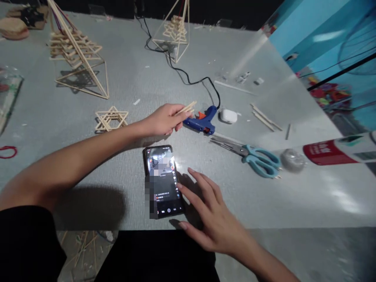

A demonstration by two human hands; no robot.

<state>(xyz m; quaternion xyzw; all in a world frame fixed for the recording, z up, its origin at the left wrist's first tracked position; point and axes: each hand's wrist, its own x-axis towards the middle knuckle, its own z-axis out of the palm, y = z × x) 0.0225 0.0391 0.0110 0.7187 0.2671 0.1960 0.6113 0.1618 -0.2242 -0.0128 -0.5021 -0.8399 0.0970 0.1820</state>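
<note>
Head view: L hand (166, 119) is holding a few sticks (188, 106) pinched in its fingers, tips projecting toward the gun (202, 122); exact count n/a, overlapping. Prob. gripping them as 1 bundle so the other hand is staying free. R hand (210, 213) is hovering at the R edge of the phone (164, 196), fingers spread wide, holding nothing; can't tell if the index is touching. Phone is lying flat, screen up & lit, right in front of the person, prob. for easy viewing. Gun is lying on its side just beyond the L fingers; cord (190, 83) is trailing off to the back, prob. out of the way. Scissors (245, 152) are resting R of the gun, handles facing R, prob. w/in R reach. 2 towers (75, 49) are standing at the back, clear of the hands.
</note>
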